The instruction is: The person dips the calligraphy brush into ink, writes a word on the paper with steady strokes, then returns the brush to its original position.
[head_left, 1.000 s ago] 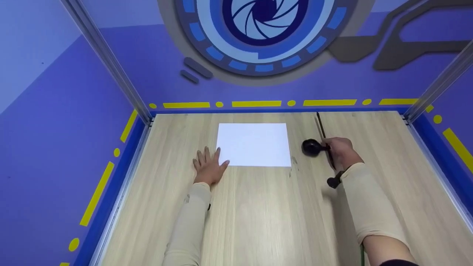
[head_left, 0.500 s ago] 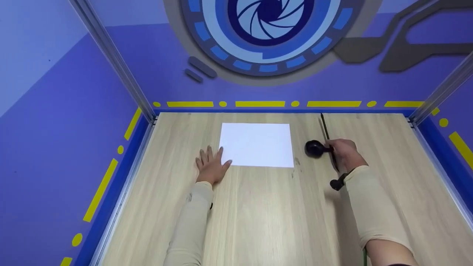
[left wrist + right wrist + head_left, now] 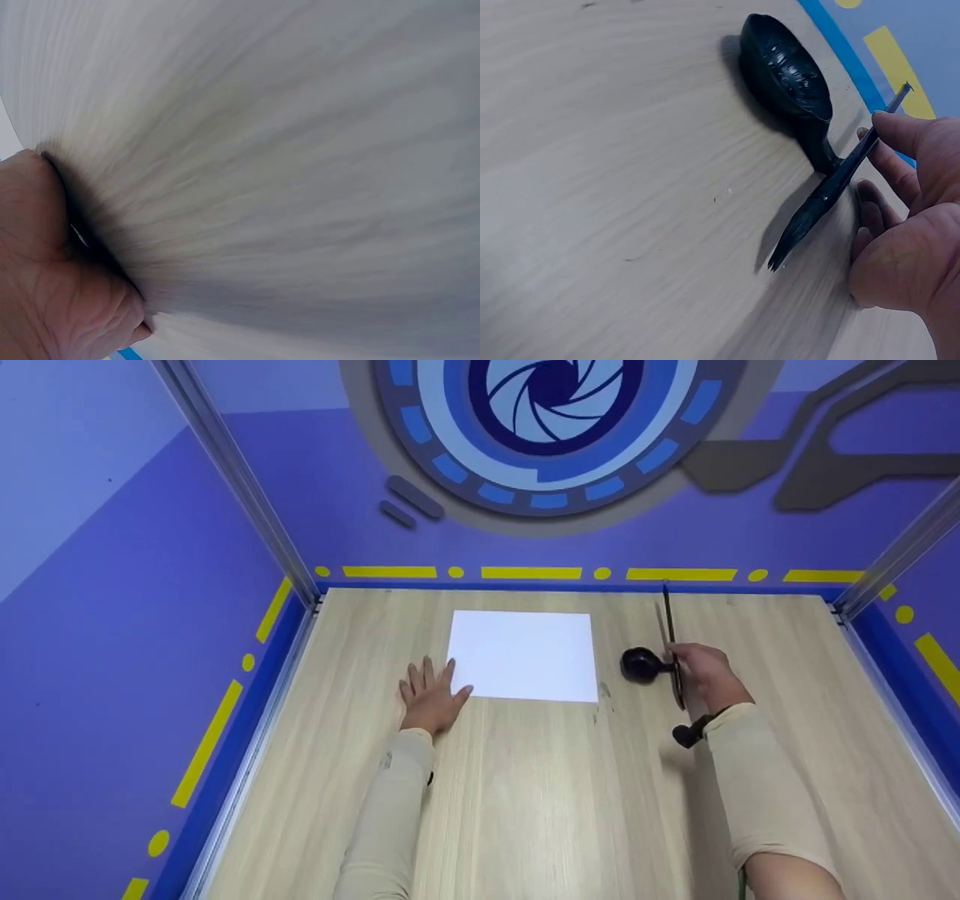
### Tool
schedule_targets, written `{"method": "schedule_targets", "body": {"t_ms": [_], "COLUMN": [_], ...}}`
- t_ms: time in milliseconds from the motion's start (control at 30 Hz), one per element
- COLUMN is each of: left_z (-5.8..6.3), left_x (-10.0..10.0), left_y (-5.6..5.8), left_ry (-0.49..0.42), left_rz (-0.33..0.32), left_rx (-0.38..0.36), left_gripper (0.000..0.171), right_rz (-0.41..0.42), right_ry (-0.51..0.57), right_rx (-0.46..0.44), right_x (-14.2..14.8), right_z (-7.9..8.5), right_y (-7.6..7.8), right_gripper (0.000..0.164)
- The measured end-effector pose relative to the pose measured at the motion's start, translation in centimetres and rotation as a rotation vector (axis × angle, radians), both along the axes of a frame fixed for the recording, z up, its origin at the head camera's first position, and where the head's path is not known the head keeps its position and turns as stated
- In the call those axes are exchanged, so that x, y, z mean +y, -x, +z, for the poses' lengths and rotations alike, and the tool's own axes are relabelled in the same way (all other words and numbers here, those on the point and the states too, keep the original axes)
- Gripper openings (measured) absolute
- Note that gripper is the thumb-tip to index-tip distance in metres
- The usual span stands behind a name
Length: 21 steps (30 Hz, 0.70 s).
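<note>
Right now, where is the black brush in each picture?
Head view: the black brush stands right of centre, gripped by the right hand, beside the black spoon-shaped dish.
Left wrist view: not in it; only the left hand pressed flat on the wooden table.
Right wrist view: it slants across the right side, tip down at the table.
Shared landmark: the dish, seen in the head and right wrist views.

The table is pale, matt wood-grain laminate. The sheet is smooth white paper. The black ladle looks glossy; the brush dark and slender.
</note>
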State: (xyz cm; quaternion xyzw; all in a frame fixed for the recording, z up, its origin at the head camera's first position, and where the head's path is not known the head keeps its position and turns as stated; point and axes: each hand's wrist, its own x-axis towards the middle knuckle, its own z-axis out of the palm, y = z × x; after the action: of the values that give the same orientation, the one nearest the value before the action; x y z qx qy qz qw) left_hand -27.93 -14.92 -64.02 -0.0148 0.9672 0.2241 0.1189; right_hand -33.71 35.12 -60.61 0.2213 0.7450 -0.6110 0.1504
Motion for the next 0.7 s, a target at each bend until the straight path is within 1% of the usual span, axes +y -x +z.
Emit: {"method": "schedule_targets", "body": {"t_ms": [67,100,167,267,400,467,533,633,700], "left_z": [0.1,0.1,0.1,-0.1,0.0,0.1,0.2,0.3,0.4], "left_x": [0.0,0.0,0.0,-0.1,-0.2,-0.1,-0.1,0.0,0.1], "left_y": [0.0,0.0,0.0,0.0,-0.3,-0.4,-0.4,-0.4,-0.4], "left_ry": [0.004,0.007,0.007,0.015,0.012,0.01,0.009,0.014,0.007], "left_rz": [-0.002,-0.004,-0.005,-0.003,-0.005,-0.008,-0.007,-0.006,-0.005], "left_rx": [0.005,0.006,0.004,-0.005,-0.012,-0.008,0.001,0.013,0.019], "left_gripper": [0.076,0.076,0.076,0.077,0.076,0.076,0.076,0.075,0.075], "right_rz": [-0.002,-0.01,-0.026,-0.117,-0.278,-0.326,-0.355,-0.354,-0.334], "right_ry": [0.059,0.09,0.154,0.266,0.368,0.382,0.387,0.347,0.306], "right_rx": [-0.009,-0.014,-0.021,-0.032,-0.044,-0.052,-0.054,-0.051,-0.024], "right_x": [0.0,0.0,-0.1,-0.2,0.2,0.4,0.5,0.5,0.3], "right_z": [0.9,1.4,2.4,2.9,2.4,2.0,2.0,2.4,2.9], "right_y": [-0.4,-0.6,-1.0,-1.4,-1.4,-1.5,-1.7,-2.0,-2.3], "right_gripper": [0.027,0.023,0.027,0.029,0.024,0.02,0.014,0.012,0.014]}}
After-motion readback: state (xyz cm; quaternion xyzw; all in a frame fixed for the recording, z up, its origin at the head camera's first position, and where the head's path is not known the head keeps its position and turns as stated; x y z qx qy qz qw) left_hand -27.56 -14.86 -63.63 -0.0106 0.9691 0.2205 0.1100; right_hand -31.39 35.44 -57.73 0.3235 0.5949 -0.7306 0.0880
